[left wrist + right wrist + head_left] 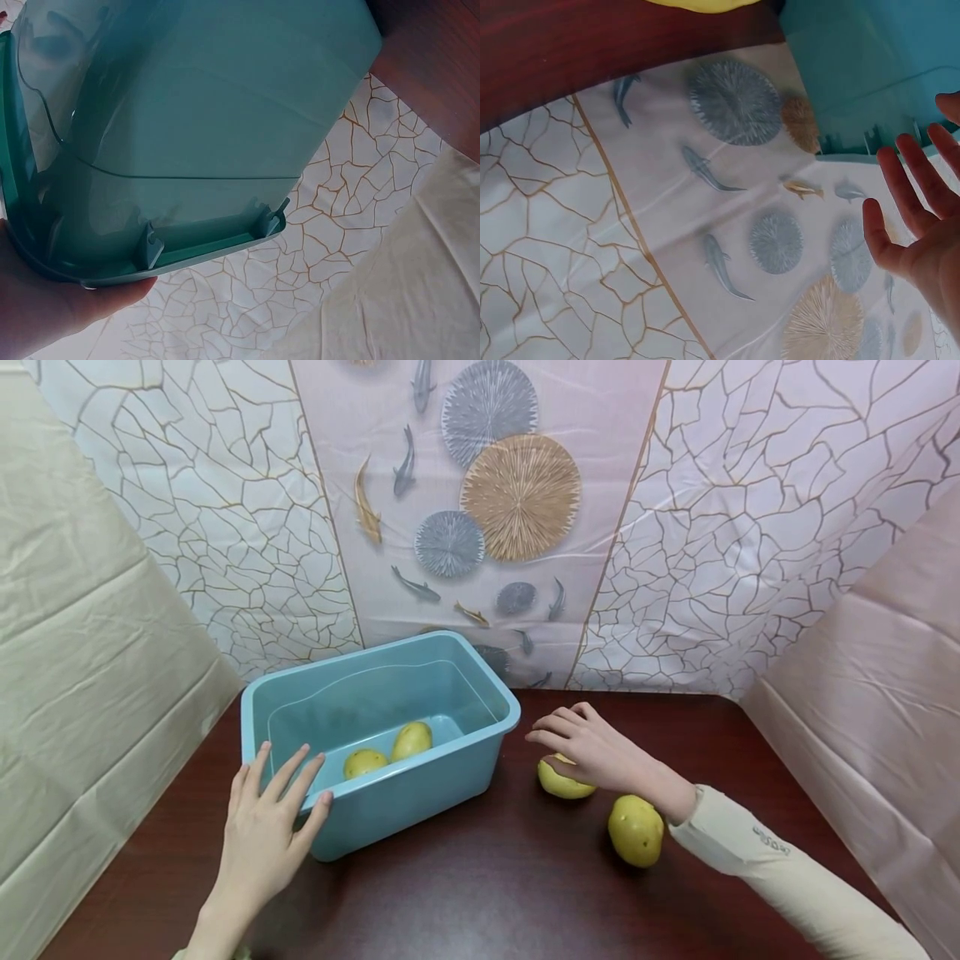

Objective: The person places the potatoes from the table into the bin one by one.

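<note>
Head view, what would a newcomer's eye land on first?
Probably the light-blue plastic tub, left of centre on the dark table. Next, the four yellow potato-like items: two inside the tub, two on the table to its right. Behind them, the fish-patterned backdrop stands out too.

Dark reddish-brown glossy bench (480, 902), rectangular blue plastic tub (420, 806) left, rounded yellow potato-like item (562, 785) right of it, similar yellow item (636, 832) nearer, farther right
</note>
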A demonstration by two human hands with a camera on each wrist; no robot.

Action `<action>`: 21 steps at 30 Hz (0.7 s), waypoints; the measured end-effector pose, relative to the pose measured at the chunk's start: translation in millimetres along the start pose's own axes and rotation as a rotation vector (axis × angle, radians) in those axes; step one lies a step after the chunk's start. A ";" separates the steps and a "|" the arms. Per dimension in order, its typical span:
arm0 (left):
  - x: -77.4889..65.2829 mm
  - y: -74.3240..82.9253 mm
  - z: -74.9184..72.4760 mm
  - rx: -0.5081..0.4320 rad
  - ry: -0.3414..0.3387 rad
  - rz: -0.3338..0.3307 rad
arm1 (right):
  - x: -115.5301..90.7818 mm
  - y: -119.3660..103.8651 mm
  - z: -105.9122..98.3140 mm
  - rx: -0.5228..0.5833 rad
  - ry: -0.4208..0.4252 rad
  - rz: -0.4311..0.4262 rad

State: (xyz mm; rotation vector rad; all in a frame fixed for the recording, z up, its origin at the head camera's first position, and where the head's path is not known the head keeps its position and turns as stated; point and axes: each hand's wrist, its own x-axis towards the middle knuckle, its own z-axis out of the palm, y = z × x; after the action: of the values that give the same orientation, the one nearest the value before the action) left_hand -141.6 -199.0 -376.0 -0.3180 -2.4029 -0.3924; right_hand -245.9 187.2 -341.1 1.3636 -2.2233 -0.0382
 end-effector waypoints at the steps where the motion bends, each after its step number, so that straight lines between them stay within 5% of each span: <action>1: 0.1 0.1 -0.1 0.000 -0.001 0.000 | -1.3 0.0 1.0 0.001 -0.005 0.001; 21: -0.1 0.6 -0.3 -0.001 -0.001 -0.004 | -28.3 7.3 20.9 0.044 -0.099 0.091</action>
State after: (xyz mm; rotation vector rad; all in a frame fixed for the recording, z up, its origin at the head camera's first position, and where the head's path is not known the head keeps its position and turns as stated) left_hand -141.2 -198.6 -375.7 -0.3140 -2.4051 -0.3951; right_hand -251.2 209.4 -368.8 1.3080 -2.3794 -0.0256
